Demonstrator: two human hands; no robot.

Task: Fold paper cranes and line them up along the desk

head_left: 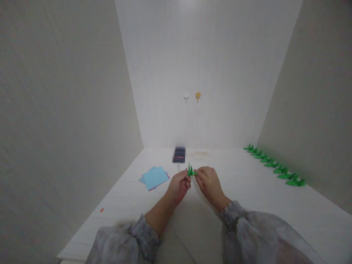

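Note:
A small green paper crane (190, 171) is held up above the white table, between my two hands. My left hand (179, 186) pinches its left side, the other fingers curled in. From the right, my right hand (209, 183) grips a wing or tip of it between thumb and forefinger. Two thin points of the folded paper stand upright. The parts under my fingertips are hidden. Along the right wall stands a row of several finished green paper cranes (279, 169), apart from both hands.
Left of my hands lies a stack of light blue paper sheets (156, 178), a red edge showing beneath. A phone (179, 155) with a white cable (181, 242) lies behind my hands. A small orange piece (102, 210) is near the left edge. Walls enclose the table (123, 205); two hooks (198, 96) hang behind.

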